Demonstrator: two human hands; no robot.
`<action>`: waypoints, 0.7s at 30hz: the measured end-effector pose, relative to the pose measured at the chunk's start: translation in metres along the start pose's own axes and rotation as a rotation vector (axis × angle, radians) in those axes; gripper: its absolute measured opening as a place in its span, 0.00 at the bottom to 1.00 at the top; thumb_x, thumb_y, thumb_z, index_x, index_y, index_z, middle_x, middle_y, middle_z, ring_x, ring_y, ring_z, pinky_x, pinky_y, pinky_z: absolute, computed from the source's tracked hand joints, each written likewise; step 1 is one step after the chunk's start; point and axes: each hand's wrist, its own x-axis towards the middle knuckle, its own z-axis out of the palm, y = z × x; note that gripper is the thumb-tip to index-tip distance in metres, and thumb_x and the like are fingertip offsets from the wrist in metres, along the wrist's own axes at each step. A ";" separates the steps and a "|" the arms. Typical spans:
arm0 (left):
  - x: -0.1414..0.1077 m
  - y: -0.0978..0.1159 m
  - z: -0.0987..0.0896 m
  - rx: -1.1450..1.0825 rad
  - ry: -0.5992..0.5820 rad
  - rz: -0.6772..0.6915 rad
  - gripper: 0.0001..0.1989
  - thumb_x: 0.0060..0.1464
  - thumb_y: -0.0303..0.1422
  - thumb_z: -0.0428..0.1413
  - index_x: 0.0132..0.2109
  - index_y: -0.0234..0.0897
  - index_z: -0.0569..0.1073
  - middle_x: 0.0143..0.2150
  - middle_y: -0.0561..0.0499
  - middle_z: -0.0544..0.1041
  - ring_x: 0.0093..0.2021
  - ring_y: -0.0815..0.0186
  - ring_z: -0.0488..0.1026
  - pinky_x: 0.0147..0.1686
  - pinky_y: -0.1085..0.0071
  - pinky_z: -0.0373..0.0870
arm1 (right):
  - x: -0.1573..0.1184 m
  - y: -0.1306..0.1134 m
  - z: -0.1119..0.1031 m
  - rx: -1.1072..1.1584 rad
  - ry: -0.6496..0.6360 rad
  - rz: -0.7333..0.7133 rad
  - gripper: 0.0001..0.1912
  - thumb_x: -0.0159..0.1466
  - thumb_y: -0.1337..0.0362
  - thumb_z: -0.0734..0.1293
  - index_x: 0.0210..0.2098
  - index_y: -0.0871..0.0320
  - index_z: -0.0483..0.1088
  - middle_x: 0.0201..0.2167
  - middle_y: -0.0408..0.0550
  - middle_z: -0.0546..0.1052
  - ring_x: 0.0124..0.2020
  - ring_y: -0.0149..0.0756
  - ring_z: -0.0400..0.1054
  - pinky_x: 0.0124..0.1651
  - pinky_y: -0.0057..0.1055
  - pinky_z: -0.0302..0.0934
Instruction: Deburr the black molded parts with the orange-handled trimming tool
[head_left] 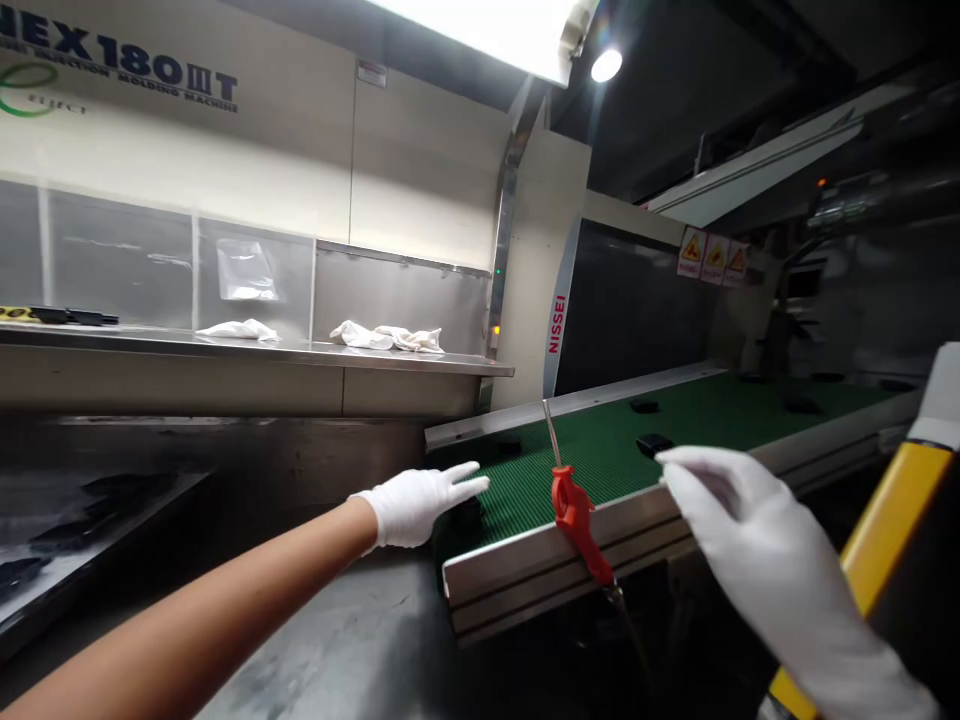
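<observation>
So | red plastic blow gun (571, 512) between the hands, thin metal nozzle (553, 435) pointing up and away | white-gloved left hand (417, 506) open, empty | white-gloved right hand (739, 520) open, empty, over green mesh conveyor (720, 420)

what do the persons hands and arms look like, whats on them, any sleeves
The left hand and right hand wear white fabric gloves, with no markings showing. The left forearm is bare, with no sleeve or cable. The right arm looks white toward the frame edge, but its cuff is unclear.

Moulded plastic part (655, 445) on mesh belt conveyor (600, 460); pistol-shaped air blow gun (574, 515) at near rail; steel shelf (225, 350) behind left, cloth rags (386, 338) on it.
</observation>
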 end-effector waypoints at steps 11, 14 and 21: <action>0.069 -0.009 -0.005 -0.314 -0.199 -0.017 0.30 0.36 0.40 0.65 0.51 0.43 0.75 0.41 0.47 0.79 0.38 0.54 0.77 0.35 0.66 0.73 | 0.105 0.055 0.073 -0.115 -0.425 0.022 0.11 0.57 0.57 0.61 0.32 0.58 0.69 0.28 0.45 0.76 0.32 0.35 0.68 0.38 0.31 0.61; 0.110 0.013 -0.005 -0.587 -0.154 -0.210 0.24 0.41 0.50 0.60 0.41 0.38 0.77 0.30 0.48 0.79 0.28 0.59 0.76 0.27 0.69 0.70 | 0.107 0.056 0.089 -0.301 -0.527 -0.009 0.09 0.57 0.61 0.59 0.30 0.57 0.69 0.29 0.44 0.76 0.31 0.33 0.67 0.37 0.30 0.59; 0.173 0.059 0.005 -0.566 -0.016 -0.405 0.23 0.46 0.51 0.55 0.33 0.33 0.77 0.35 0.37 0.79 0.38 0.48 0.77 0.35 0.61 0.73 | 0.112 0.051 0.122 -0.438 -0.693 0.106 0.15 0.60 0.54 0.60 0.28 0.59 0.69 0.17 0.45 0.71 0.19 0.33 0.64 0.26 0.29 0.55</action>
